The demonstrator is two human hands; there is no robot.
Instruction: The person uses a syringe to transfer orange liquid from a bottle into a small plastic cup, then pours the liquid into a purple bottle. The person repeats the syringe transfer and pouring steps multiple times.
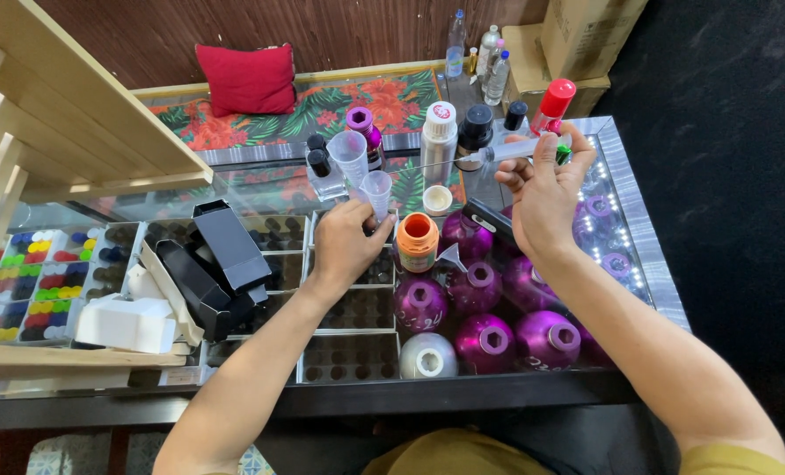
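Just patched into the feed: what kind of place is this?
Probably a small perfume-refill counter: a glass display case holding purple metal bottles, small measuring cups, and a syringe in the right hand.

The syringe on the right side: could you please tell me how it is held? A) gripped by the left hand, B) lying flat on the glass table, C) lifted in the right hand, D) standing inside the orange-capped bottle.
C: the right hand holds the syringe horizontally above the purple bottles, while the left hand grips a small clear cup.

Partly hidden behind the right hand [544, 195]: the plunger end of the clear syringe [508, 149] and the purple bottles [476, 290] beneath it. Too small to read beside that hand: bottle labels. Cut off at the left edge: wooden shelf [67, 105].
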